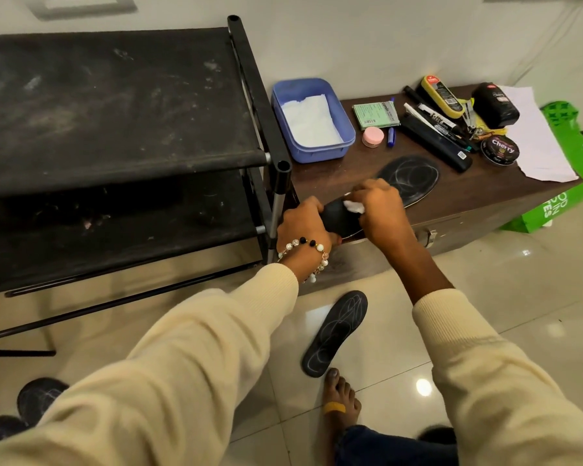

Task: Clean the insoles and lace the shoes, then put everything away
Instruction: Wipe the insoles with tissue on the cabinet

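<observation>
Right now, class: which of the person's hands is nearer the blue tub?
Left. The left hand grips the insole below the blue tub; the right hand is further right.

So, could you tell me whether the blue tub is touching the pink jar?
Apart. The head view shows bare brown cabinet top between the blue tub and the pink jar.

Two insoles: one (408, 178) on the desk (485, 196), one (334, 332) on the floor. One blue tub (312, 121). One polish tin (500, 150), one pink jar (372, 136), one green packet (377, 115). Two hands.
</observation>
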A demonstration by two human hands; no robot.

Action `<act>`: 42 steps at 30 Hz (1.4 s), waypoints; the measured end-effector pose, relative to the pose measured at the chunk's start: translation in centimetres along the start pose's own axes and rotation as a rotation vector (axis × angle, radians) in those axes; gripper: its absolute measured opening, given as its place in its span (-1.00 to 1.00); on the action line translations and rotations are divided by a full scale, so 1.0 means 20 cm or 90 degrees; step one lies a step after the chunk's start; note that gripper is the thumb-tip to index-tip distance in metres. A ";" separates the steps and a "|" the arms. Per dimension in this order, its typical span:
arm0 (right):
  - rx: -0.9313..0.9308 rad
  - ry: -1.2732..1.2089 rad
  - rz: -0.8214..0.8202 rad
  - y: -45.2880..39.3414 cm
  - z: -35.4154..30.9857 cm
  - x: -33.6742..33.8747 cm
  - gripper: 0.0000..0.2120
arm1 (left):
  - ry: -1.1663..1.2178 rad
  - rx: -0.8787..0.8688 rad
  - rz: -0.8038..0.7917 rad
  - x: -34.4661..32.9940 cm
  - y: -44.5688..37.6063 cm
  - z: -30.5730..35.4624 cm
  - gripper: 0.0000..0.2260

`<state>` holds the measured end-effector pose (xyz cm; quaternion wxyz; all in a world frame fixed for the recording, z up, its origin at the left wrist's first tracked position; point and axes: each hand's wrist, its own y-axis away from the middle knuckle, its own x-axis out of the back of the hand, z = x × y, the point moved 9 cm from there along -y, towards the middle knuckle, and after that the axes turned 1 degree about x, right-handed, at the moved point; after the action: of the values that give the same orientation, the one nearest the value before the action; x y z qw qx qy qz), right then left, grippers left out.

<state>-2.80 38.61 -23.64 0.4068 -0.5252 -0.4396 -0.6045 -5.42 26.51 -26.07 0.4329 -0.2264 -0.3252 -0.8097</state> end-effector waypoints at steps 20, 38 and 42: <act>-0.520 -0.923 0.225 0.38 0.47 0.02 -0.82 | -0.138 -0.059 0.011 0.02 0.01 0.10 -0.41; 0.134 -0.195 0.071 0.21 -0.09 0.07 -0.77 | -0.220 -0.138 0.020 -0.05 -0.03 0.11 -0.41; 0.058 -0.140 0.094 0.21 0.06 0.06 -0.75 | -0.243 -0.140 0.018 -0.05 -0.03 0.12 -0.40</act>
<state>1.34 38.59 -22.02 0.4226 -0.6001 -0.4686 -0.4916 -5.30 29.08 -25.28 0.3474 -0.4256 -0.3079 -0.7768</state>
